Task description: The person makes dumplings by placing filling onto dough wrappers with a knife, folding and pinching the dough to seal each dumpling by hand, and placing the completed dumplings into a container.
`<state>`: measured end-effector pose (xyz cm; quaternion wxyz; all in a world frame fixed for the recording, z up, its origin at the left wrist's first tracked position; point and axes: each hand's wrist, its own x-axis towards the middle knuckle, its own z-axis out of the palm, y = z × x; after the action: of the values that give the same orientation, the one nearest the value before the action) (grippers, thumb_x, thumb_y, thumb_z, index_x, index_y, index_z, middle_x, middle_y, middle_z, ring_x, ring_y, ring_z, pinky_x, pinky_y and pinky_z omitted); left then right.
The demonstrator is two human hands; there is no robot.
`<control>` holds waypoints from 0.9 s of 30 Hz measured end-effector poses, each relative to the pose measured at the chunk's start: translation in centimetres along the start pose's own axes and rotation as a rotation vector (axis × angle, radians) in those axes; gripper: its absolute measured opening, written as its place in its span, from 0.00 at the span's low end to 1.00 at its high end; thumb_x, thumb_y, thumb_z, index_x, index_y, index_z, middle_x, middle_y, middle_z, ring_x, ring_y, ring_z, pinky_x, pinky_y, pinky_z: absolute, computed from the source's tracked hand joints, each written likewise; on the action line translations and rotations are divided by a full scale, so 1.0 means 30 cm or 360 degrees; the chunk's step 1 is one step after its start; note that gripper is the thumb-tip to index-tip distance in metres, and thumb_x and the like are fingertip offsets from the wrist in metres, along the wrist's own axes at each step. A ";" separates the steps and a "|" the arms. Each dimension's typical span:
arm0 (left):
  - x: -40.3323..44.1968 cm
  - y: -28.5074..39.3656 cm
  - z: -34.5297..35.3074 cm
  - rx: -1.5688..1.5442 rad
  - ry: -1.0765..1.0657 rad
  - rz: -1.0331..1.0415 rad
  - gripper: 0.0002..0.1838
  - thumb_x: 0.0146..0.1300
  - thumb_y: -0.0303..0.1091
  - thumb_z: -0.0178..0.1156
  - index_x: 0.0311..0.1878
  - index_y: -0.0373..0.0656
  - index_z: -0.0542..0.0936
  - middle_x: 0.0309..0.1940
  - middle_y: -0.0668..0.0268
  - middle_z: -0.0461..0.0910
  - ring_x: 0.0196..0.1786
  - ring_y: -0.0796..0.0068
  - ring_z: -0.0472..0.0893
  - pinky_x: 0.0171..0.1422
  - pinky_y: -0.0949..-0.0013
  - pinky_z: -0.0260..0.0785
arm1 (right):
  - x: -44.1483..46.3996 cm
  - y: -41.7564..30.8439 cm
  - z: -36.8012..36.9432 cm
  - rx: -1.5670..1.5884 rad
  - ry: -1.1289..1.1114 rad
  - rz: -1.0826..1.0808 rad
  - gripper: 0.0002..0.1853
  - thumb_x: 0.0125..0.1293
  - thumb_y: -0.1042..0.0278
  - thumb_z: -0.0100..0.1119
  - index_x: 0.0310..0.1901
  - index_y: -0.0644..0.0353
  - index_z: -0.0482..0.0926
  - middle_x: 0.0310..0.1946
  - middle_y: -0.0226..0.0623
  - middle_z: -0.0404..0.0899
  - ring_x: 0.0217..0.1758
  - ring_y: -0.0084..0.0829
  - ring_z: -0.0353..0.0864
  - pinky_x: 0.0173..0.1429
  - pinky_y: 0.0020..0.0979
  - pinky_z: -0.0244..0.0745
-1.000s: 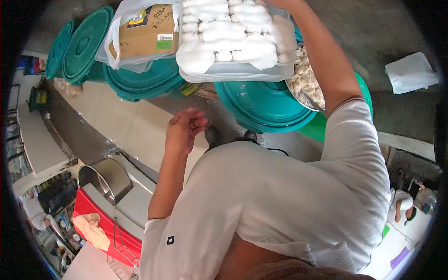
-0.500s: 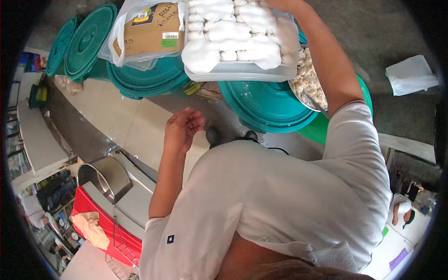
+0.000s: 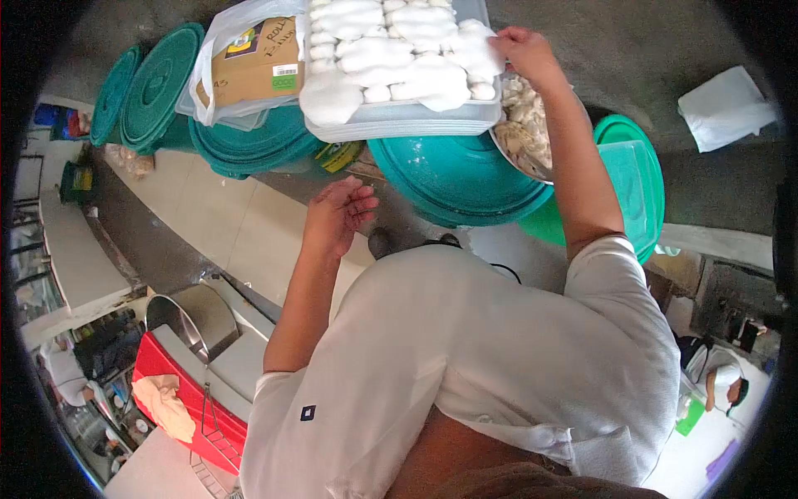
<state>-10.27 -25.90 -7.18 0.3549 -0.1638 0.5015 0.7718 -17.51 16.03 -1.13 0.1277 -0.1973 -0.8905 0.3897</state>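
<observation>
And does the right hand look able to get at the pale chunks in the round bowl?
Likely yes: the right hand appears close to the pale chunks, and their visible part lies uncovered.

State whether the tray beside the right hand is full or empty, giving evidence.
Mostly full where visible: rows of white pieces cover most of the tray; its far edge is cut off.

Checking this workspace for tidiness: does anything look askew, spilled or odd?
In the plastic tray, large smooth white lumps sprawl across rows of small white pieces, breaking the pattern. A peach cloth hangs crumpled on the red box, which looks untidy.
</observation>
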 end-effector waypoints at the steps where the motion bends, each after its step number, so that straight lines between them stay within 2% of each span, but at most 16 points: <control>1: 0.000 -0.014 0.011 0.0003 -0.0022 -0.0015 0.12 0.66 0.40 0.61 0.44 0.41 0.79 0.38 0.60 0.84 0.38 0.66 0.84 0.41 0.64 0.77 | -0.004 0.018 0.009 0.0008 0.0010 0.0009 0.18 0.60 0.57 0.67 0.44 0.63 0.84 0.32 0.37 0.85 0.32 0.28 0.80 0.40 0.32 0.76; 3: -0.006 -0.034 0.039 0.0019 -0.0048 -0.0026 0.12 0.66 0.40 0.61 0.45 0.42 0.79 0.38 0.60 0.84 0.38 0.67 0.85 0.41 0.64 0.77 | -0.004 0.033 0.028 0.0243 0.0129 -0.0293 0.18 0.60 0.57 0.66 0.44 0.64 0.84 0.34 0.41 0.85 0.33 0.29 0.82 0.42 0.32 0.77; 5: -0.023 -0.053 0.069 0.0028 -0.0104 -0.0021 0.12 0.66 0.40 0.61 0.45 0.42 0.79 0.39 0.61 0.84 0.39 0.67 0.85 0.42 0.64 0.77 | -0.049 -0.007 0.021 0.0217 0.0189 -0.0354 0.17 0.63 0.59 0.64 0.47 0.64 0.83 0.34 0.41 0.85 0.34 0.30 0.83 0.43 0.32 0.77; 7: -0.058 -0.051 0.127 0.0089 -0.0103 -0.0021 0.13 0.66 0.41 0.61 0.46 0.42 0.79 0.39 0.61 0.84 0.40 0.67 0.85 0.43 0.64 0.77 | -0.066 -0.016 0.009 0.0511 0.0336 -0.0383 0.10 0.66 0.66 0.64 0.42 0.65 0.83 0.29 0.28 0.81 0.33 0.19 0.75 0.37 0.25 0.71; 8: -0.072 -0.054 0.156 0.0140 -0.0103 -0.0027 0.13 0.67 0.41 0.61 0.46 0.42 0.78 0.39 0.61 0.84 0.41 0.67 0.85 0.44 0.64 0.77 | -0.075 -0.021 -0.002 0.0516 0.0342 -0.0386 0.10 0.66 0.66 0.64 0.42 0.65 0.83 0.29 0.28 0.81 0.33 0.19 0.75 0.37 0.25 0.71; 11: -0.075 -0.073 0.221 0.0238 -0.0231 0.0045 0.18 0.68 0.46 0.59 0.49 0.41 0.78 0.42 0.60 0.84 0.43 0.66 0.84 0.49 0.61 0.76 | -0.144 -0.083 -0.054 0.0924 0.0389 0.0058 0.15 0.65 0.68 0.55 0.48 0.67 0.82 0.39 0.52 0.85 0.40 0.47 0.85 0.45 0.43 0.78; 12: -0.072 -0.073 0.244 0.0247 -0.0230 0.0055 0.18 0.68 0.46 0.59 0.49 0.41 0.78 0.42 0.60 0.84 0.43 0.66 0.84 0.49 0.61 0.76 | -0.189 -0.103 -0.055 0.0935 0.0394 0.0052 0.15 0.65 0.68 0.55 0.48 0.67 0.82 0.39 0.52 0.85 0.40 0.47 0.85 0.45 0.43 0.78; 14: -0.064 -0.076 0.293 0.0120 -0.0502 0.0018 0.23 0.71 0.50 0.55 0.55 0.39 0.75 0.48 0.56 0.82 0.48 0.61 0.83 0.54 0.58 0.75 | -0.331 -0.146 -0.055 0.0735 0.0298 -0.0349 0.12 0.66 0.67 0.62 0.46 0.65 0.82 0.36 0.34 0.84 0.37 0.22 0.79 0.43 0.27 0.75; 16: -0.084 -0.077 0.374 -0.0047 -0.0546 -0.0064 0.25 0.73 0.51 0.53 0.57 0.37 0.73 0.51 0.54 0.80 0.50 0.58 0.82 0.55 0.55 0.75 | -0.515 -0.149 -0.036 0.0295 -0.0009 -0.0646 0.12 0.66 0.68 0.61 0.48 0.64 0.81 0.40 0.38 0.85 0.40 0.24 0.80 0.46 0.29 0.76; 18: -0.075 -0.106 0.430 -0.0210 -0.0592 -0.0153 0.26 0.74 0.51 0.50 0.59 0.35 0.71 0.54 0.52 0.79 0.53 0.55 0.81 0.57 0.53 0.75 | -0.694 -0.131 -0.045 0.0200 -0.0574 -0.0966 0.12 0.65 0.69 0.60 0.48 0.62 0.82 0.41 0.43 0.84 0.41 0.32 0.83 0.47 0.33 0.77; 19: -0.051 -0.139 0.441 -0.0354 -0.0727 -0.0165 0.26 0.74 0.49 0.51 0.60 0.34 0.70 0.56 0.51 0.78 0.55 0.54 0.81 0.57 0.52 0.75 | -0.727 -0.116 -0.071 0.0205 -0.0561 -0.0961 0.12 0.65 0.69 0.60 0.48 0.62 0.82 0.41 0.43 0.84 0.41 0.32 0.83 0.47 0.33 0.77; 21: -0.037 -0.190 0.458 -0.0493 -0.0871 -0.0195 0.25 0.75 0.46 0.51 0.61 0.32 0.69 0.57 0.50 0.76 0.57 0.52 0.80 0.58 0.50 0.75 | -0.777 -0.059 -0.157 0.0148 -0.0653 -0.0881 0.12 0.64 0.66 0.62 0.46 0.62 0.82 0.43 0.47 0.83 0.44 0.42 0.84 0.49 0.39 0.78; 23: -0.044 -0.235 0.486 0.0012 -0.0547 -0.0009 0.24 0.74 0.42 0.53 0.63 0.31 0.68 0.59 0.52 0.76 0.57 0.54 0.80 0.59 0.51 0.75 | -0.766 0.042 -0.264 -0.0557 -0.0397 -0.0551 0.12 0.61 0.63 0.64 0.41 0.62 0.83 0.44 0.50 0.82 0.47 0.51 0.82 0.51 0.44 0.77; 24: -0.100 -0.214 0.544 0.0050 -0.0432 0.0019 0.19 0.73 0.37 0.54 0.59 0.31 0.73 0.55 0.57 0.79 0.56 0.58 0.81 0.58 0.56 0.75 | -0.774 0.095 -0.310 -0.0862 -0.0398 -0.0246 0.13 0.61 0.62 0.65 0.42 0.61 0.82 0.45 0.50 0.82 0.48 0.52 0.82 0.52 0.46 0.77; 25: -0.108 -0.216 0.561 0.0059 -0.0448 -0.0002 0.19 0.73 0.37 0.54 0.59 0.31 0.73 0.55 0.57 0.79 0.56 0.58 0.81 0.58 0.56 0.75 | -0.791 0.142 -0.342 -0.1157 -0.0402 0.0067 0.14 0.60 0.61 0.65 0.43 0.60 0.82 0.45 0.50 0.82 0.49 0.53 0.81 0.53 0.47 0.77; 27: -0.108 -0.216 0.584 0.1311 -0.0475 0.0618 0.14 0.72 0.34 0.55 0.50 0.33 0.81 0.45 0.54 0.84 0.49 0.57 0.83 0.51 0.58 0.76 | -0.831 0.223 -0.366 -0.1148 -0.0389 0.0091 0.14 0.60 0.63 0.63 0.44 0.61 0.80 0.44 0.54 0.82 0.49 0.52 0.82 0.51 0.48 0.77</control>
<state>-1.60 -9.96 -1.69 0.3077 0.1997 0.7305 0.5760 10.54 15.99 -0.64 -0.0680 -0.2065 -0.9732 0.0754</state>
